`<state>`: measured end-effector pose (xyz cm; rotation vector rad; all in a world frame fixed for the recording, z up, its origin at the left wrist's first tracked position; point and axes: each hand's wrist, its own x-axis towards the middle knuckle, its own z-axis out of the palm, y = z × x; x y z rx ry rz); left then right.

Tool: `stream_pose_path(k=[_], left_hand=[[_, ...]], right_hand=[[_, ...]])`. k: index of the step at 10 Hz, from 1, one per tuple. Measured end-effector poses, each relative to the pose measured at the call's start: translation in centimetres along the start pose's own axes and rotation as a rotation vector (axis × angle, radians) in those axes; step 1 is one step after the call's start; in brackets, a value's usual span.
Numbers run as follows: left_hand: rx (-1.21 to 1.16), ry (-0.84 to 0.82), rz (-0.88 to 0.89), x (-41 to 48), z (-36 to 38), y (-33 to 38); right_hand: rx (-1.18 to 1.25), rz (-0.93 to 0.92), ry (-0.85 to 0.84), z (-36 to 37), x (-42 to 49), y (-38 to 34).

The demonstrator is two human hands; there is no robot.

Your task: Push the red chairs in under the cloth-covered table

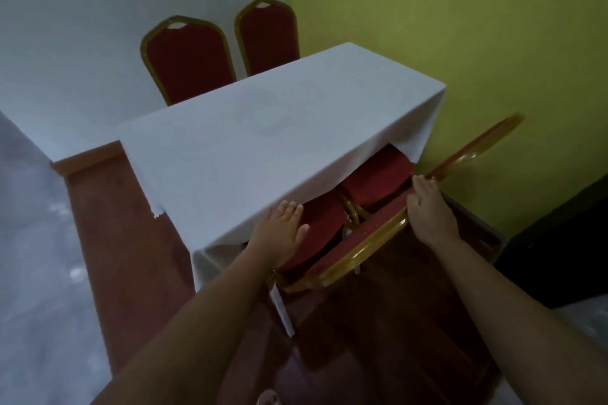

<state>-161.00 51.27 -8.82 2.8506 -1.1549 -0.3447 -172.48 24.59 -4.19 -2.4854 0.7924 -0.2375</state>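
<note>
Four red chairs show in all. Two stand at the upper middle of the frame behind the surface: one chair (189, 59) to the left, another chair (268, 36) beside it. Two more sit at the lower right: a near chair (345, 250) and a farther chair (378, 177). One cloth-covered surface (263, 128) fills the centre. Two hands appear: left hand (281, 233), right hand (431, 210).

Four red chairs with gold frames stand around a table (250, 141) draped in a white cloth. Two far chairs, the left (189, 59) and the right (268, 36), stand upright against the far edge, backs showing above the top. The near left chair (345, 250) has its seat partly under the cloth. The near right chair (378, 177) sits alongside it, seat partly under too.
</note>
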Motion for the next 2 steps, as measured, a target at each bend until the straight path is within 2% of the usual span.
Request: stream_pose_path(k=[2], left_hand=[[0.021, 0.046, -0.044, 1.3, -2.2, -1.0]], right_hand=[[-0.343, -0.077, 0.006, 2.2, -2.1, -2.4]])
